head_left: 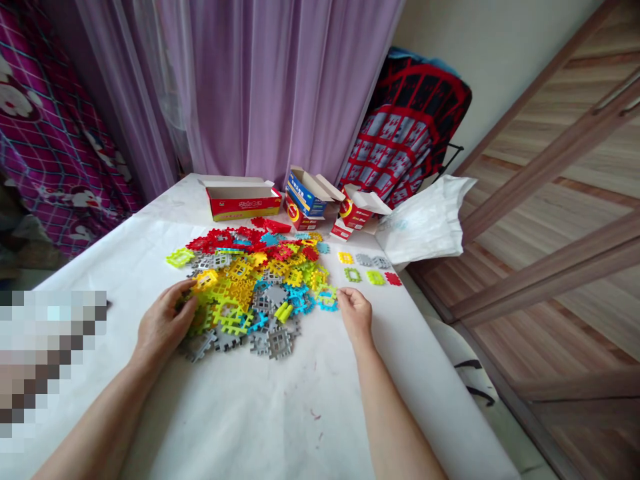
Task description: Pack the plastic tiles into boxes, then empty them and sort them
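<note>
A heap of plastic interlocking tiles (243,290) with notched edges, in red, yellow, green, blue and grey, lies between my two hands. At its left edge my left hand (165,320) has curled fingers, with the fingertips at a yellow interlocking tile (205,280). My right hand (357,312) is at the heap's right edge, its thumb and forefinger pinching a green interlocking tile (327,293); a blue tile shows right under it. To the right, apart from the heap, two short rows of single tiles include a yellow one (345,257) and a red one (393,279).
Behind the heap stand an open red box (243,201), an open blue box (306,192) on a red one, and more red boxes (354,212). A white bag (425,220) lies at the table's back right edge. Purple curtains (260,87) hang behind the white table (240,427).
</note>
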Demonstrator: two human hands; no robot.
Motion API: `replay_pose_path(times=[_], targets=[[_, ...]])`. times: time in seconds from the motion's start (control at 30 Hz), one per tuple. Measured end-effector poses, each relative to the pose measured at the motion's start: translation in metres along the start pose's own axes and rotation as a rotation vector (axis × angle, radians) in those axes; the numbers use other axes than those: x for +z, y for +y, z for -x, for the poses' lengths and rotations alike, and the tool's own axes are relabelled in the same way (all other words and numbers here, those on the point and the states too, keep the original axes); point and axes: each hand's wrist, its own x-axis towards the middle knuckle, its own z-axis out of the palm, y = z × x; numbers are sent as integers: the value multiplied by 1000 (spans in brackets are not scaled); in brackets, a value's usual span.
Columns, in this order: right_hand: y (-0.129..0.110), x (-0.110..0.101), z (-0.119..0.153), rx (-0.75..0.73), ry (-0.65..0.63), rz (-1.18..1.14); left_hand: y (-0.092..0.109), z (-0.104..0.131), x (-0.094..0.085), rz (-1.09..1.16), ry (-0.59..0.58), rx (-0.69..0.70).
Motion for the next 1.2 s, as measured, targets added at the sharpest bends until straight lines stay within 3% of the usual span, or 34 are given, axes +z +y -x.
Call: replay_pose_path(times=[0.23,0.37,0.47,0.57,0.7,0.9,1.07,1.2], targets=[[15,-37,-3,40,-41,541,6,1,-5,-26,-31,-29],[14,-44,-5,-80,-111,473,2,-1,-2,-39,-5,-21],[16,-41,-4,-260,-239,391,0,-2,0,-49,9,-15],[19,-37,-1,-330,-301,421,1,-2,0,-56,-10,-40],[20,-34,0,-325,-268,456,5,-1,-3,-62,-40,-72],[22,-38,-6,-228,-45,491,8,-2,-5,-87,-55,-81],[34,-49,-15,-163,-97,539,9,-3,-5,-93,-42,-71],[40,-58,-20,-107,-55,588,9,-4,-5,-86,-68,-87]])
